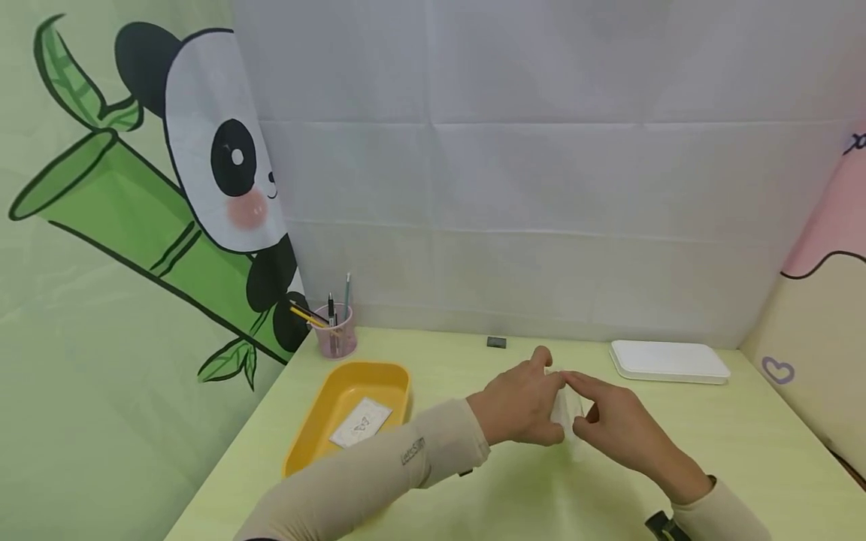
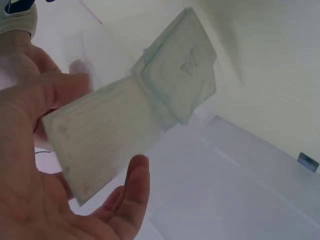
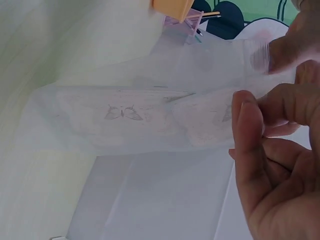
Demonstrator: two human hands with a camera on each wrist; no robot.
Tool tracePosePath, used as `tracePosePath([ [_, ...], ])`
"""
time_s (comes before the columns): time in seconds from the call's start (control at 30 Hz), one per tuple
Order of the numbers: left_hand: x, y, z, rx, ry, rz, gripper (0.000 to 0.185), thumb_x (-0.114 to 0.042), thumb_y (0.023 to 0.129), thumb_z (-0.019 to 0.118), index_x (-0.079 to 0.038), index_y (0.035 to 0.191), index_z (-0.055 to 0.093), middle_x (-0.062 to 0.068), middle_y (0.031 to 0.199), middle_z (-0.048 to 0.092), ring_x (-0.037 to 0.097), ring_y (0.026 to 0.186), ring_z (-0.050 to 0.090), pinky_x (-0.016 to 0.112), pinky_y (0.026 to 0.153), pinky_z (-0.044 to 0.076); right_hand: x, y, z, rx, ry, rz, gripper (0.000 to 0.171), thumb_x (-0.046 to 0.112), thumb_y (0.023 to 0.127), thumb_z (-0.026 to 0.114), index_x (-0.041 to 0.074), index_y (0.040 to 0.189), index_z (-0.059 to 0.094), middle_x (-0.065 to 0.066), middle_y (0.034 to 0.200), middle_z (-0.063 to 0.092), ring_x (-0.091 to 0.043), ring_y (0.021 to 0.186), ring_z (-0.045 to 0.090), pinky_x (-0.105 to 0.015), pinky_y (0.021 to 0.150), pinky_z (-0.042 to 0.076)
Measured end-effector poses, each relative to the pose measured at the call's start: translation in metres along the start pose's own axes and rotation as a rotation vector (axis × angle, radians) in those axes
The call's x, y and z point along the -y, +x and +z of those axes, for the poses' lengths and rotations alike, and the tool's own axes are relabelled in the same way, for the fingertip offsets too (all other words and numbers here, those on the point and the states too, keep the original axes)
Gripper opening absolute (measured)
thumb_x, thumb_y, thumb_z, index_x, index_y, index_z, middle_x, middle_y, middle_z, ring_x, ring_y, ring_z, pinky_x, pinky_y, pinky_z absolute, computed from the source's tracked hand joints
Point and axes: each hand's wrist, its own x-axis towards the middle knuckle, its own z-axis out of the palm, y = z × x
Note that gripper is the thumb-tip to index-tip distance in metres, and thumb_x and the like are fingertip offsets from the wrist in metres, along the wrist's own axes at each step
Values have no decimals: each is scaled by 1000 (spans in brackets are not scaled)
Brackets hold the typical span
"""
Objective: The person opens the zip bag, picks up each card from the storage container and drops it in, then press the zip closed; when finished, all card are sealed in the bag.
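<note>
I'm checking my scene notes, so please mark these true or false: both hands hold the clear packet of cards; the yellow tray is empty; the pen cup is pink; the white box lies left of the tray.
1. Both the left hand and right hand hold the clear packet of cards: true.
2. The yellow tray is empty: false, one card lies in it.
3. The pen cup is pink: true.
4. The white box lies left of the tray: false, far right.
</note>
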Motion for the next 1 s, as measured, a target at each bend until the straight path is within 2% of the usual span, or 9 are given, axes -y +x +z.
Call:
tracePosePath([
  [0.13,8,-12,11,-101,8,38,63,-46,82,76,-21,136,55,6,132,45,9,81,57,15,59,44,3,-1,3,27,32,38,72,-1,82,63,14,150,48,7,77,60,-10,61,53,-29,51,43],
  [0.3,23,-30,18,-264,135,157,72,-53,81,76,-21,140,51,5,138,47,15,103,59,23,78,49,6,-3,8,26,40,51,70,-1,82,64,10,150,49,5,92,66,-10,62,55,-29,51,44],
  [0.4,30,-38,22,-365,195,286,53,-43,85,75,-19,130,61,0,135,54,16,116,56,28,90,48,8,-4,11,22,45,64,69,1,83,66,6,149,48,4,93,67,-11,62,56,-29,51,45],
  [0.47,33,-41,25,-374,224,350,42,-34,87,72,-21,126,65,-5,133,58,14,118,55,27,91,47,9,-5,13,19,50,68,68,1,84,66,6,149,48,3,97,67,-11,63,55,-30,51,44],
  [0.53,34,-43,26,-331,258,378,37,-28,90,69,-25,127,66,-9,134,58,12,118,54,26,91,46,9,-5,14,16,58,74,68,1,84,66,7,149,49,2,100,67,-12,62,55,-29,50,44],
  [0.67,34,-43,29,-208,297,354,42,-29,94,64,-29,136,62,-14,140,55,9,120,53,25,92,44,7,-5,16,16,67,63,67,1,83,66,7,148,50,-4,119,65,-11,63,54,-29,50,44],
  [0.8,45,-50,25,-160,200,309,47,-29,95,63,-29,142,57,-11,147,51,12,124,54,28,94,46,6,-5,16,19,60,57,67,1,84,67,7,148,49,-6,122,64,-10,63,54,-29,51,44],
  [0.9,64,-64,19,-120,106,206,48,-31,97,62,-26,144,55,-6,150,48,17,125,56,33,96,48,6,-4,13,9,55,51,67,1,84,66,7,149,49,-8,130,62,-9,64,55,-29,52,44],
  [1.0,93,-86,20,-52,25,50,46,-33,97,62,-20,141,59,0,149,50,23,124,58,39,99,48,6,-5,12,11,61,52,67,2,84,64,7,150,48,-11,142,55,-9,66,55,-29,53,44],
])
